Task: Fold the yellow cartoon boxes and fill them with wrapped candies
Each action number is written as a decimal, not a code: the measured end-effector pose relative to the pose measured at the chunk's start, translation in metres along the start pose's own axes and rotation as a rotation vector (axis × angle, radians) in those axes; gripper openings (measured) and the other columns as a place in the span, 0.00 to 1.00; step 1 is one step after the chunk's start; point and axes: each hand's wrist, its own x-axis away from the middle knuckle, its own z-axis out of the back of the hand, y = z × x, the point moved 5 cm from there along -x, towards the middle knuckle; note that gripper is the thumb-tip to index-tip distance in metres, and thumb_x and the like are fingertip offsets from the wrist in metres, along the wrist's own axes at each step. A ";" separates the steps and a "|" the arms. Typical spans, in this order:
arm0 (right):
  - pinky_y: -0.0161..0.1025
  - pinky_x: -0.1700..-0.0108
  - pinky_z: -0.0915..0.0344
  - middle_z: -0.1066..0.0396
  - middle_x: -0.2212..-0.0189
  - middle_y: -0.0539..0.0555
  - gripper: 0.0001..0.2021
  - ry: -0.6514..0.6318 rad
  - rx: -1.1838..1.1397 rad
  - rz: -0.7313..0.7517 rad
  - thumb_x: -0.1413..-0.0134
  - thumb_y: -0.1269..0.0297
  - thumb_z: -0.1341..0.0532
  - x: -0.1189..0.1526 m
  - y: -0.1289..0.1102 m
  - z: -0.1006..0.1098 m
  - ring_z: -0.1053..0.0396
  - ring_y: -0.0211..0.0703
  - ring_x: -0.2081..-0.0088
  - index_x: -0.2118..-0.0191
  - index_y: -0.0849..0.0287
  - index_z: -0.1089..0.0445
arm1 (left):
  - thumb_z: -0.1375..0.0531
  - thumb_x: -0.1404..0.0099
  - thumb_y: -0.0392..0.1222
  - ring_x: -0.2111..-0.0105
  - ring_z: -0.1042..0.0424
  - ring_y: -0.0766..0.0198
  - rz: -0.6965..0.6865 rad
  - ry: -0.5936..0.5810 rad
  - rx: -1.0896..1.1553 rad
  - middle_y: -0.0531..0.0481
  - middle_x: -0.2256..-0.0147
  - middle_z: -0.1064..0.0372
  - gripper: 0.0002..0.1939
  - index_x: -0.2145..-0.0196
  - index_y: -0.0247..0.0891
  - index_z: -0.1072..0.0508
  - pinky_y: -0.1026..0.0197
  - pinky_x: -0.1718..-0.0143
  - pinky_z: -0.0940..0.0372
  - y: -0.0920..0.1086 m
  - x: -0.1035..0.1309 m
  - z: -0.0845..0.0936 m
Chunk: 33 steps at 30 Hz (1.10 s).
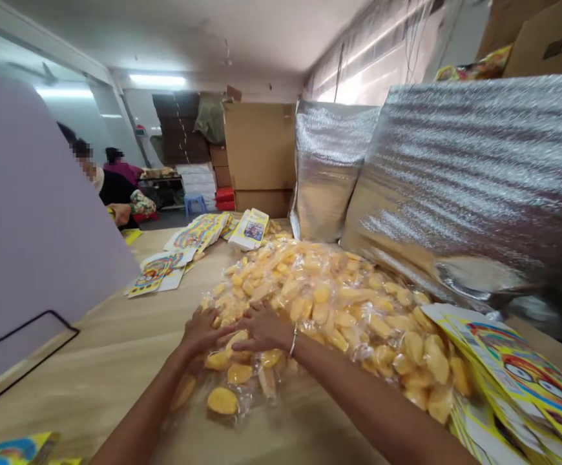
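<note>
Hands rest spread on bagged yellow pieces heaped toward their two o'clock, seemingly gathering them; lifting any would call for a closing grip.

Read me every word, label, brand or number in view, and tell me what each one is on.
No text reads with certainty.
Cardboard box, upper right: dark lettering, too blurred to read.
Yellow printed cartons, right: print too small and blurred.
Fanned cartons, far left of the pile: blurred.
Picture-fronted carton, back: blurred.
Clear-wrapped yellow pieces: no lettering visible.
</note>
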 end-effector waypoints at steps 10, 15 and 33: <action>0.59 0.38 0.59 0.37 0.43 0.61 0.29 -0.052 -0.066 0.136 0.45 0.42 0.43 0.137 -0.051 0.021 0.50 0.59 0.37 0.45 0.56 0.33 | 0.41 0.44 0.64 0.34 0.60 0.37 -0.058 -0.062 0.056 0.40 0.33 0.55 0.43 0.36 0.43 0.46 0.35 0.40 0.56 0.063 0.118 0.008; 0.57 0.39 0.53 0.40 0.41 0.63 0.18 0.154 -0.046 0.009 0.40 0.64 0.42 0.170 -0.087 0.038 0.48 0.57 0.38 0.45 0.59 0.35 | 0.40 0.49 0.66 0.36 0.58 0.35 0.042 0.207 0.001 0.28 0.35 0.58 0.50 0.37 0.35 0.48 0.35 0.42 0.52 0.094 0.253 0.031; 0.42 0.44 0.39 0.35 0.49 0.59 0.16 0.103 -0.481 -0.068 0.42 0.74 0.45 0.202 -0.167 -0.002 0.39 0.44 0.47 0.48 0.62 0.34 | 0.36 0.53 0.45 0.45 0.37 0.44 -0.046 0.024 0.059 0.42 0.41 0.40 0.43 0.39 0.47 0.42 0.45 0.45 0.40 0.062 0.380 0.016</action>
